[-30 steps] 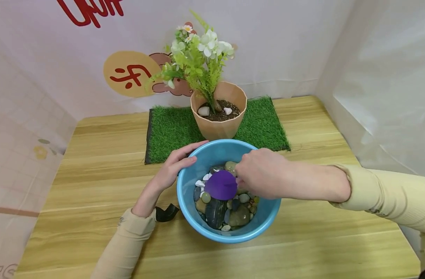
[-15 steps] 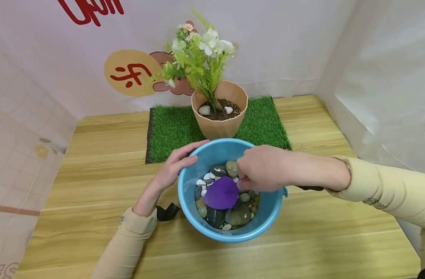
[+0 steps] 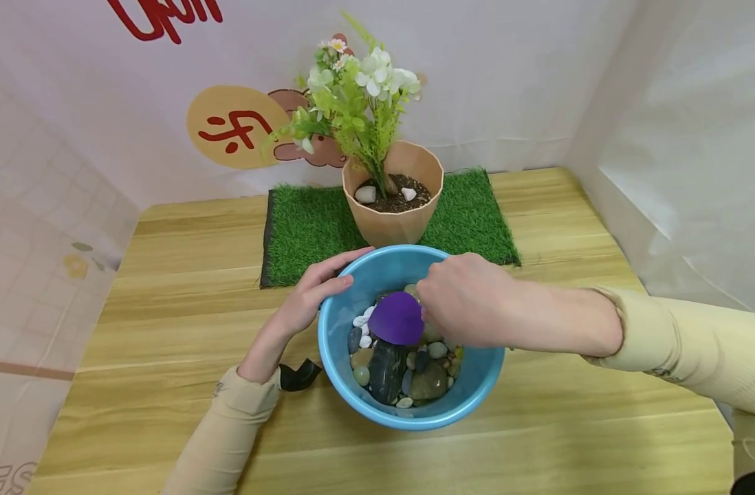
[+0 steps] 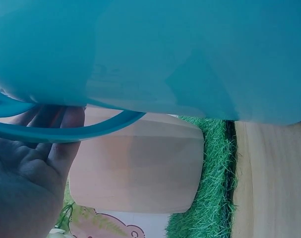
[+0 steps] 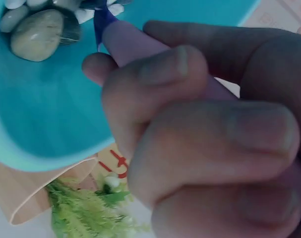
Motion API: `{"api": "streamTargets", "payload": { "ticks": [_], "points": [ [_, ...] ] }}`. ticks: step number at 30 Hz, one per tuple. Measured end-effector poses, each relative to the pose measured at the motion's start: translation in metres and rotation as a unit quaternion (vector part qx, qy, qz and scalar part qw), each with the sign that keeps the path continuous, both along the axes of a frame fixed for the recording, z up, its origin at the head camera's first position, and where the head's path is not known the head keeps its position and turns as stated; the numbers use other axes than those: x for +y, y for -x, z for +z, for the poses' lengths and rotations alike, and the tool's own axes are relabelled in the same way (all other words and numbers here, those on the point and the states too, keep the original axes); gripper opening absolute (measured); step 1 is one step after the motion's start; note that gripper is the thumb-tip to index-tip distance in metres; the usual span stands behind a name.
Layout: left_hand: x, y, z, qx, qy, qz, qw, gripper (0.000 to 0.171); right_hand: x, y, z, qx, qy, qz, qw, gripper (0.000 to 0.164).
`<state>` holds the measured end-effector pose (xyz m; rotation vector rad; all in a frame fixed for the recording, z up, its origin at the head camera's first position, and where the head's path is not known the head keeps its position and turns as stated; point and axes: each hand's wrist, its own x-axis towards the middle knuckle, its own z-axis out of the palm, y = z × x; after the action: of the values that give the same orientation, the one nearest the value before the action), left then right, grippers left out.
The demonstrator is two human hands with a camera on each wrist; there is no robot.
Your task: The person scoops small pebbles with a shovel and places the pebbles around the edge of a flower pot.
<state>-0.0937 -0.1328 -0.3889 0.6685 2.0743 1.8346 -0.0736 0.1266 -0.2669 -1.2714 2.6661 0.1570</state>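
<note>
A blue bucket [image 3: 408, 421] stands on the table with several wet-looking stones [image 3: 386, 371] in it. My left hand [image 3: 307, 295] holds its left rim, thumb over the edge and fingers along the outside. In the left wrist view, the bucket's blue handle [image 4: 86, 133] crosses those fingers. My right hand [image 3: 467, 300] grips a small toy shovel by its pink handle [image 5: 135, 43]. The shovel's purple blade [image 3: 397, 317] is over the stones inside the bucket. Part of the right side of the stones is hidden under my right hand.
Behind the bucket, an orange flowerpot [image 3: 392, 223] with artificial-looking white flowers [image 3: 377, 72], soil and pale stones stands on a green turf mat [image 3: 309, 227]. A black curved piece [image 3: 300, 376] lies left of the bucket on the wooden table [image 3: 185, 295].
The shovel blade dipped toward the near stones, then moved back toward the far side. A pale green round stone shifted toward the near left. My left hand stayed at the rim.
</note>
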Motion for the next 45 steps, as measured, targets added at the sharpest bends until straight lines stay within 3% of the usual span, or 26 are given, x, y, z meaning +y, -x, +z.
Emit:
{"api": "streamTargets", "payload": {
  "ticks": [4,11,18,24,28,31,34,38,45],
  "points": [
    [0.0,0.0,0.0,-0.001,0.0,0.001,1.0,0.056,0.001,0.002,0.003,-0.005,-0.003,-0.015,1.0,0.043],
    [0.0,0.001,-0.001,0.001,0.001,0.0,1.0,0.056,-0.004,0.0,0.001,0.062,-0.008,-0.011,0.998,0.042],
    [0.001,0.0,0.001,0.001,0.003,-0.003,1.0,0.057,-0.009,-0.002,-0.007,0.101,-0.012,0.054,0.993,0.033],
    [0.002,0.0,0.001,0.004,0.004,-0.001,1.0,0.057,-0.004,-0.001,-0.01,0.156,-0.014,0.134,0.979,0.035],
    [0.002,0.0,0.001,0.007,0.002,-0.003,1.0,0.057,-0.004,-0.002,-0.01,0.18,-0.018,0.149,0.972,0.039],
    [0.002,0.001,0.002,0.008,-0.002,-0.004,1.0,0.057,-0.005,0.001,-0.01,0.136,-0.005,0.115,0.984,0.038],
    [0.001,0.001,0.001,0.005,-0.007,-0.004,1.0,0.057,-0.005,0.008,-0.013,0.03,0.018,0.06,0.998,0.038],
    [0.0,0.001,0.0,-0.002,-0.009,-0.005,0.9999,0.057,-0.003,0.019,-0.021,-0.074,0.045,0.028,0.996,0.042],
    [0.002,0.001,-0.001,-0.008,-0.009,-0.008,0.9999,0.057,0.012,0.028,-0.029,-0.093,0.082,0.061,0.99,0.039]
  ]
}}
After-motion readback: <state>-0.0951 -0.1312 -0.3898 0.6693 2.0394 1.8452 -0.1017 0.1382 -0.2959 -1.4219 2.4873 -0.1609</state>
